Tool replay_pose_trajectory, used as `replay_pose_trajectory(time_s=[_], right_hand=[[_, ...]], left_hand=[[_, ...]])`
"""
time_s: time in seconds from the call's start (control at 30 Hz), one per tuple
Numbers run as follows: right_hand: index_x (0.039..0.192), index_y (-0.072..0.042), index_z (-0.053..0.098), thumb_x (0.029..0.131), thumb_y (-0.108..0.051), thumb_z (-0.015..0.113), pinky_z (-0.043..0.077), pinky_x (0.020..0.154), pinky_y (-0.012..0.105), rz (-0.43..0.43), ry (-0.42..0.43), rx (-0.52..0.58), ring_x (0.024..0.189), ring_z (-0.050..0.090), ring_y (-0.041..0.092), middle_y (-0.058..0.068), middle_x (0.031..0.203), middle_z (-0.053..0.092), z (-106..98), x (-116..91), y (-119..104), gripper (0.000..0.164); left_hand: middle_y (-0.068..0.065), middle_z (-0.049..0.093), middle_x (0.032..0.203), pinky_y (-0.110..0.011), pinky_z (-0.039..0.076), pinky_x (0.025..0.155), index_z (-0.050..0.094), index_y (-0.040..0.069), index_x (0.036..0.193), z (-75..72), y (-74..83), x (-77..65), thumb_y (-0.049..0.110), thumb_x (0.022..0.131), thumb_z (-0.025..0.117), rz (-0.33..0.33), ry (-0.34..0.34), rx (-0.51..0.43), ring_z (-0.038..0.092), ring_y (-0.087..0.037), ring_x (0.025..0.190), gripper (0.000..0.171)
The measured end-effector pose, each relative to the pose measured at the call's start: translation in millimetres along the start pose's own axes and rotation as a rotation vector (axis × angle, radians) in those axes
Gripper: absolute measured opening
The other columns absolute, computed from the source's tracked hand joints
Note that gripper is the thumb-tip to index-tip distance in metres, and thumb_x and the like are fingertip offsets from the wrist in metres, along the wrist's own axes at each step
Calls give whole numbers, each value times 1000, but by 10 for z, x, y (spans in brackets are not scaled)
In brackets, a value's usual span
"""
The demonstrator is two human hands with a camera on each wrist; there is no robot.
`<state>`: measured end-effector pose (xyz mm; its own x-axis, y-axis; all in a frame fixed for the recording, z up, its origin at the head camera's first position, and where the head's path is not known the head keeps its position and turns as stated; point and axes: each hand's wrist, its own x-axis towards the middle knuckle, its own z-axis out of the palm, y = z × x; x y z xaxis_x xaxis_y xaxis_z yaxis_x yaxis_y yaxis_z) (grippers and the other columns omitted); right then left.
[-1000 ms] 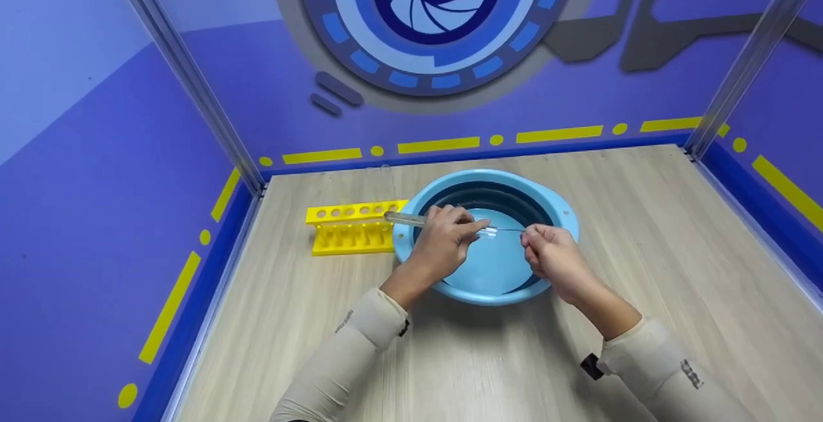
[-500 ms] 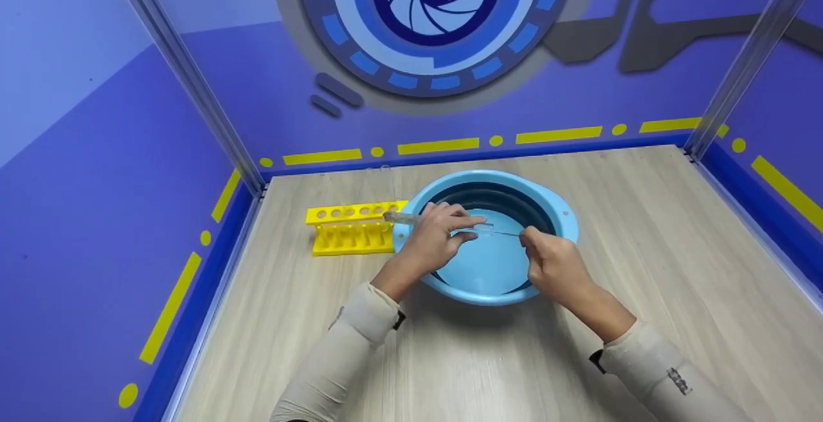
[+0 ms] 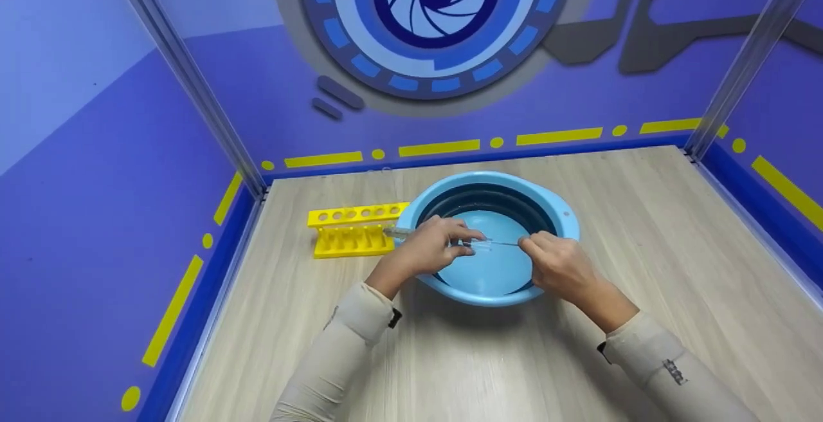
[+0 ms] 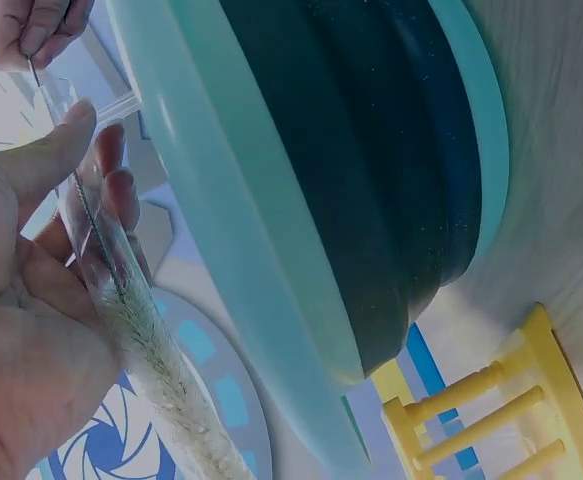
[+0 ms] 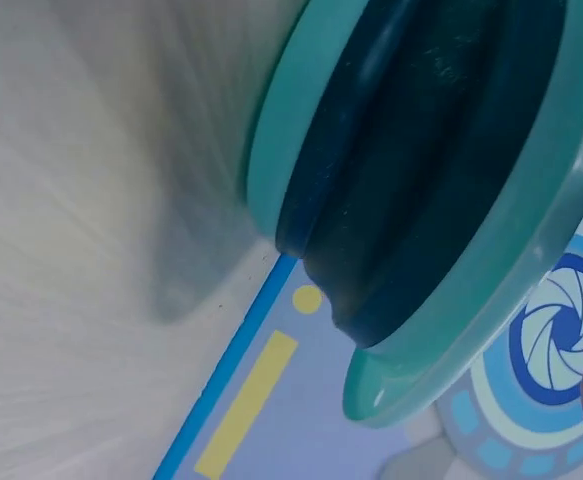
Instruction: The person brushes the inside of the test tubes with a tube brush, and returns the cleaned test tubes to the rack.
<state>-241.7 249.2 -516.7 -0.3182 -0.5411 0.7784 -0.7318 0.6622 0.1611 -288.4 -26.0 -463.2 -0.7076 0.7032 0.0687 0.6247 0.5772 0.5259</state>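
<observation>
In the head view my left hand holds a clear test tube nearly level over the light blue basin. The left wrist view has the thumb on one side of the tube and the fingers on the other. Inside the glass lies a test tube brush, its pale bristles toward the closed end. Its thin wire comes out of the mouth, and my right hand pinches it. Another short clear piece shows beside the left fingertips; its kind is unclear. Only an edge of the right hand appears in the right wrist view.
A yellow test tube rack stands left of the basin, touching or very near its rim. Faint clear tube tops rise behind its right end. The wooden tabletop is bounded by blue printed walls at the back and sides.
Both hands have come down slightly toward me, with the tube and brush between them. The left hand has also shifted a little left, and its index finger is more bent.
</observation>
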Motion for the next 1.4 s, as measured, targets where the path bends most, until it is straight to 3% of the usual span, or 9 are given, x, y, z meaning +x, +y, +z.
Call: replay_pose_trajectory(time_s=[0.27, 0.47, 0.7, 0.9, 1.03, 1.17, 1.27, 1.4], right_hand=[[90, -6, 61, 86, 8, 59, 38, 49, 18, 134, -40, 230, 53, 46, 7, -2, 62, 49, 36, -51, -59, 15], [87, -6, 59, 88, 9, 61, 33, 49, 12, 224, -48, 293, 52, 41, -1, -4, 59, 45, 23, -31, -124, 15], [79, -6, 59, 92, 11, 56, 27, 48, 11, 433, -2, 455, 54, 33, -8, -6, 57, 42, -6, 37, -178, 22], [74, -8, 61, 100, 8, 55, 32, 47, 17, 668, -59, 579, 51, 39, -4, -11, 57, 45, -48, 68, -212, 31], [73, -9, 61, 106, 3, 49, 36, 50, 20, 852, -144, 727, 52, 45, 2, -8, 58, 48, -82, 104, -221, 37], [75, -2, 59, 109, -2, 43, 32, 50, 19, 1010, -225, 895, 50, 41, 5, -6, 57, 43, -112, 152, -211, 37], [77, 3, 56, 108, -3, 39, 30, 50, 19, 1067, -250, 965, 50, 38, 6, -6, 56, 40, -127, 175, -194, 36], [76, 3, 55, 107, -1, 37, 30, 50, 18, 1067, -250, 994, 50, 37, 5, -6, 57, 39, -137, 170, -181, 36]], left_hand=[[3, 77, 115, -32, 42, 90, 74, 35, 137, 25, -18, -18, 27, 102, 73, -10, 112, 12, 63, -27, 108, 36], [2, 78, 112, -32, 43, 90, 76, 35, 134, 86, -22, -33, 26, 100, 76, 24, 190, 35, 65, -20, 106, 35], [2, 79, 109, -35, 47, 91, 76, 31, 134, 183, -34, -23, 26, 100, 76, 121, 300, 140, 69, -16, 105, 35], [4, 78, 108, -35, 49, 89, 78, 30, 131, 234, -62, -10, 25, 100, 75, 219, 424, 287, 70, -16, 101, 32], [5, 78, 108, -34, 48, 89, 78, 31, 131, 243, -96, -4, 28, 102, 71, 229, 439, 340, 69, -16, 100, 30], [5, 78, 110, -35, 48, 91, 78, 31, 132, 228, -119, -15, 30, 104, 69, 220, 426, 354, 69, -16, 102, 29], [4, 78, 110, -35, 48, 91, 78, 30, 132, 206, -127, -23, 31, 104, 69, 221, 418, 347, 68, -16, 103, 30], [3, 78, 109, -35, 48, 89, 78, 30, 132, 170, -126, -40, 29, 102, 72, 234, 417, 314, 68, -17, 101, 31]])
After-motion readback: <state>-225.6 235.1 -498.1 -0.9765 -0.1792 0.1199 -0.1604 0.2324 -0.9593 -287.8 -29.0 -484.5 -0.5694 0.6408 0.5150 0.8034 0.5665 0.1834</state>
